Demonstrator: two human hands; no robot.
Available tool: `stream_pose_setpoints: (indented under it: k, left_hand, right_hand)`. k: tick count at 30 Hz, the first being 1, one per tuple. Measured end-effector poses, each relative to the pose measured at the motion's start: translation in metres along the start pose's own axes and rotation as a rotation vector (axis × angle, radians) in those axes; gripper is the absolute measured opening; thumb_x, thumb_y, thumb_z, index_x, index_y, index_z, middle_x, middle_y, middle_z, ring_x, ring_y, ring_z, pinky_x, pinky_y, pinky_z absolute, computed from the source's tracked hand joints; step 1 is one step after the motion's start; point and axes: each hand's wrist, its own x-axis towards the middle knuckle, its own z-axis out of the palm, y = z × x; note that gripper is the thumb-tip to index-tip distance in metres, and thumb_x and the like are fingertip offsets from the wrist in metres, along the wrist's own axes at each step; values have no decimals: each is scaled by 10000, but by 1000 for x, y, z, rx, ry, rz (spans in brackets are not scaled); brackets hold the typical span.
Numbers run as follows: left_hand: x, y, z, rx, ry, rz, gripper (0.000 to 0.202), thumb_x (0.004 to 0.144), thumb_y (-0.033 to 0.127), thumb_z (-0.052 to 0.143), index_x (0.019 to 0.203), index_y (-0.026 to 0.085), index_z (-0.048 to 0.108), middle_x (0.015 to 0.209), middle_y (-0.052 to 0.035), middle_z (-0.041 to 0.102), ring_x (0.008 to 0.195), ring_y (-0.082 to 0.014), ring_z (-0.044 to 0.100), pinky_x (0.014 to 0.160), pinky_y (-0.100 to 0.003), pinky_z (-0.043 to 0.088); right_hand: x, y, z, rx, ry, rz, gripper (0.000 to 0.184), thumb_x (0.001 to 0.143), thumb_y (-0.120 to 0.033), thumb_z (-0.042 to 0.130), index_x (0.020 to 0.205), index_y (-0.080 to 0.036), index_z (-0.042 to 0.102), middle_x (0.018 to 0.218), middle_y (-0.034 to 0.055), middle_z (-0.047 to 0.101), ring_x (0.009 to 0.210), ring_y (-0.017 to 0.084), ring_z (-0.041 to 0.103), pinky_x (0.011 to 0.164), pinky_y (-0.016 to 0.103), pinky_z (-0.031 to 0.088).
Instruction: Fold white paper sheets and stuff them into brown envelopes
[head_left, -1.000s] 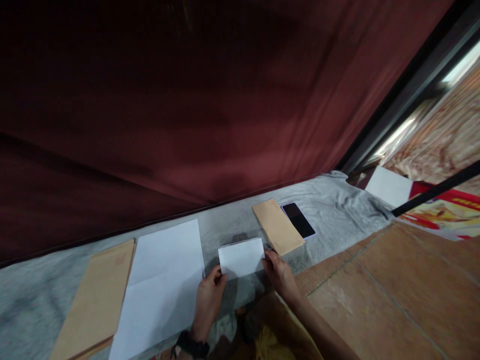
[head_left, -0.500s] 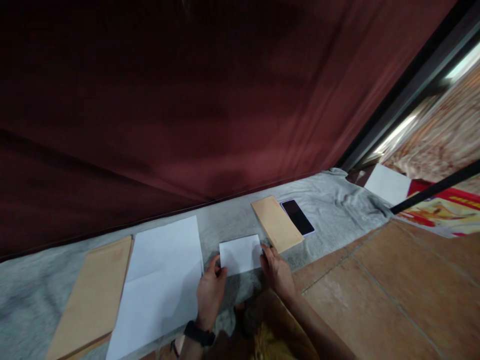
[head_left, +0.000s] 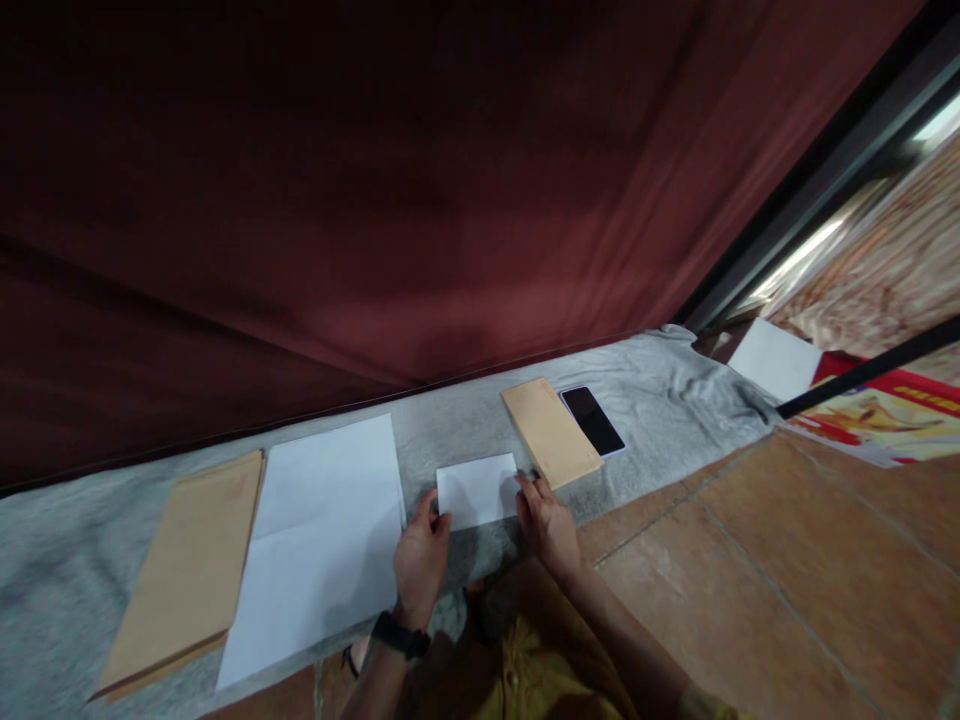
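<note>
A small folded white paper [head_left: 477, 489] lies on a grey cloth [head_left: 465, 435] spread on the floor. My left hand [head_left: 420, 560] pinches its near left corner with thumb and fingers. On the near right edge rests my right hand [head_left: 547, 520], fingertips pressed on the sheet. A black watch strap shows on my left wrist.
A large white sheet [head_left: 322, 540] and a brown envelope [head_left: 187, 570] lie to the left. Another brown envelope [head_left: 550, 432] and a dark phone [head_left: 592, 420] lie to the right. A dark red curtain [head_left: 375, 200] hangs behind. Orange floor tiles [head_left: 787, 570] lie at right.
The folded paper has been lowered from a raised tilt to lie flat on the cloth, with both hands still on it. The view has shifted slightly.
</note>
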Motion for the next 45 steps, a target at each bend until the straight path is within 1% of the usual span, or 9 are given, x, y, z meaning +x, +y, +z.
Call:
stream_pose_setpoints:
  k: [4,12,22,29,31,36,39,41,45]
  left_hand:
    - [-1,-1,2,19,7,3,414,936,272,541,1348,234,549,939,-27,751,793,-182,690,690,-276,442]
    - [-3,1,2,2,-6,6,426,948,269,525,1370,211,540,960,-47,752,829,-194,696,718,-281,451]
    - [-3,6,-2,65,-17,-4,418,948,260,520,1360,203,552,984,-63,757,839,-194,699,718,-285,464]
    - [0,5,-2,64,-28,-11,420,944,275,524,1358,212,555,982,-67,757,854,-208,703,723,-300,472]
    - [0,7,-3,70,-38,-15,425,944,275,525,1362,208,553,995,-75,757,866,-214,705,735,-307,477]
    - [0,7,-3,76,-43,0,428,946,284,515,1365,202,548,1019,-83,756,896,-221,704,764,-313,484]
    - [0,5,-1,73,-44,19,430,950,289,499,1366,191,538,976,-70,755,872,-209,699,757,-301,481]
    - [1,4,0,81,-38,15,429,950,287,494,1367,191,536,965,-67,751,858,-202,695,752,-297,479]
    - [1,5,0,86,-35,-3,433,947,277,502,1369,191,537,984,-72,745,865,-207,689,757,-304,473]
  right_hand:
    - [-1,0,2,-47,3,8,348,1027,-210,396,1341,-185,543,1008,102,679,906,206,691,799,291,551]
    - [-2,0,5,-77,0,-20,342,1036,-197,374,1340,-164,527,1001,106,659,939,216,670,811,312,546]
    - [-1,-1,7,-128,-14,-4,327,1021,-177,401,1316,-189,542,979,93,650,879,214,658,751,303,540]
    - [-4,-5,6,-142,-32,31,343,1005,-138,421,1311,-177,571,981,109,637,910,244,629,815,361,542]
    - [-6,-4,6,-115,-3,5,360,998,-134,427,1326,-174,570,1040,126,639,971,261,619,884,406,539]
    - [-17,-11,12,-18,6,-178,432,990,-148,458,1418,-185,505,1390,139,561,1279,291,513,1055,492,471]
    - [-25,-21,18,12,-53,-305,459,981,-176,486,1440,-184,496,1480,129,510,1379,288,443,1113,521,426]
    - [-30,-28,21,4,-115,-381,479,982,-205,497,1460,-175,482,1520,124,476,1405,274,421,1148,508,394]
    - [-35,-37,20,-24,-192,-421,510,1000,-305,508,1493,-190,450,1581,100,402,1433,258,387,1191,483,337]
